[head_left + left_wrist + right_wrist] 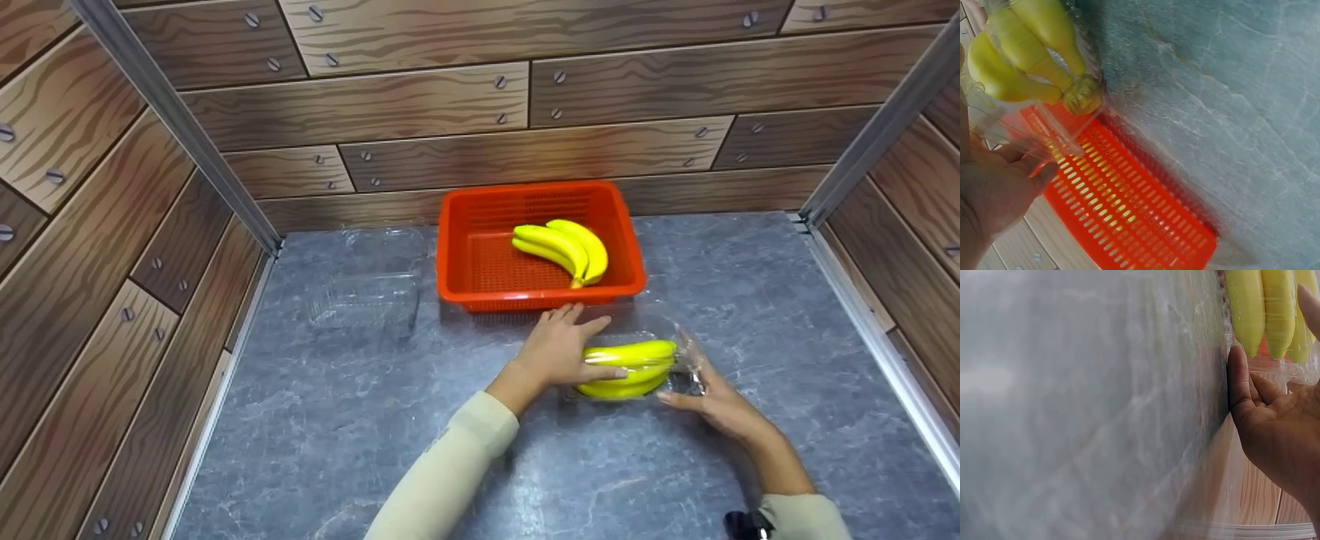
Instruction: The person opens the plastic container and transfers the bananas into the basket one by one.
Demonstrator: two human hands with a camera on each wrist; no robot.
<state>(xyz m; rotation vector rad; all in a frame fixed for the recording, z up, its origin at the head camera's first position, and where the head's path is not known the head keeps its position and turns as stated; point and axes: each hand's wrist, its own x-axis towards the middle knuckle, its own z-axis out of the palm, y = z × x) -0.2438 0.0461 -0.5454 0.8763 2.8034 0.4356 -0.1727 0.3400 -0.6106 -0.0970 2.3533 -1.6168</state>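
A bunch of yellow bananas (630,367) lies inside a clear plastic clamshell container (686,379) on the grey table, in front of the basket. My left hand (555,352) is at the container's left end with its fingers spread toward the basket and its thumb over the bananas. In the left wrist view the left fingers (1019,157) are loosely bent by the clear plastic, near the banana stem (1082,94). My right hand (720,405) holds the container's right end, its thumb in front and its fingers behind. The right wrist view shows the right thumb (1237,374) against the plastic below the banana tips.
An orange-red plastic basket (540,296) stands behind the hands, with another bunch of bananas (566,247) in it. To its left, a second clear container (364,300) lies open. Wood-patterned walls (420,97) with metal edge strips (885,345) enclose the table.
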